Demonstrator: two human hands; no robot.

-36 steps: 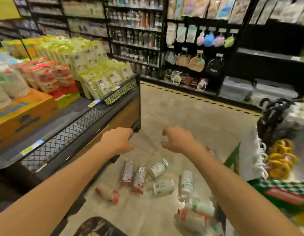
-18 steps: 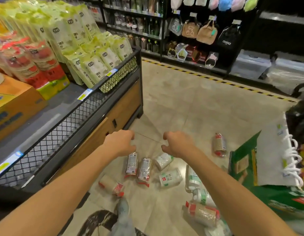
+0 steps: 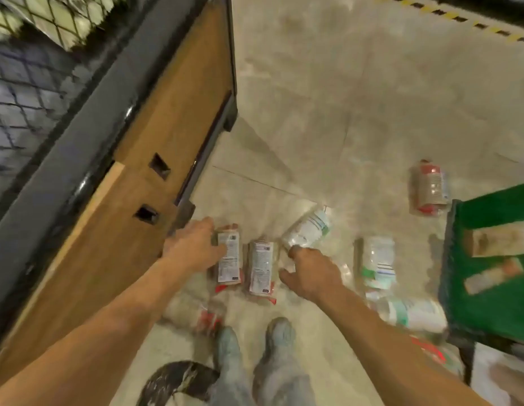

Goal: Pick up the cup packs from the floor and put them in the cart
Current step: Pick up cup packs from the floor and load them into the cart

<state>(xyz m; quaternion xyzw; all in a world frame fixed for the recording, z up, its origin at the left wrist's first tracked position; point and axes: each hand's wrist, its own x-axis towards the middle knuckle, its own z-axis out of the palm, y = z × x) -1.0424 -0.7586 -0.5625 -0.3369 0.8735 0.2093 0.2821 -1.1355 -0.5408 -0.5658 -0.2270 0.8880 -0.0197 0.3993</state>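
Note:
Several wrapped cup packs lie on the tiled floor in front of my feet. My left hand point(image 3: 193, 247) reaches down and touches the left edge of a red-labelled pack point(image 3: 229, 259). A second red pack point(image 3: 262, 268) lies beside it. My right hand point(image 3: 310, 271) hovers low with thumb and fingers spread, its index finger at a green-and-white pack point(image 3: 309, 230). More packs lie to the right point(image 3: 378, 262), point(image 3: 413, 315), and one red pack point(image 3: 429, 189) lies farther off. The green cart point(image 3: 448, 259) stands at the right edge.
A wooden display stand point(image 3: 167, 136) with a dark mesh rail point(image 3: 26, 92) rises close on the left. My shoes point(image 3: 279, 335) stand just behind the packs. Another red pack point(image 3: 203, 316) lies under my left forearm. Yellow-black floor tape point(image 3: 460, 20) runs far right.
I have bent down and the view has tipped toward the floor. Both hands dropped from waist height to the packs, the left one reaching the red pack.

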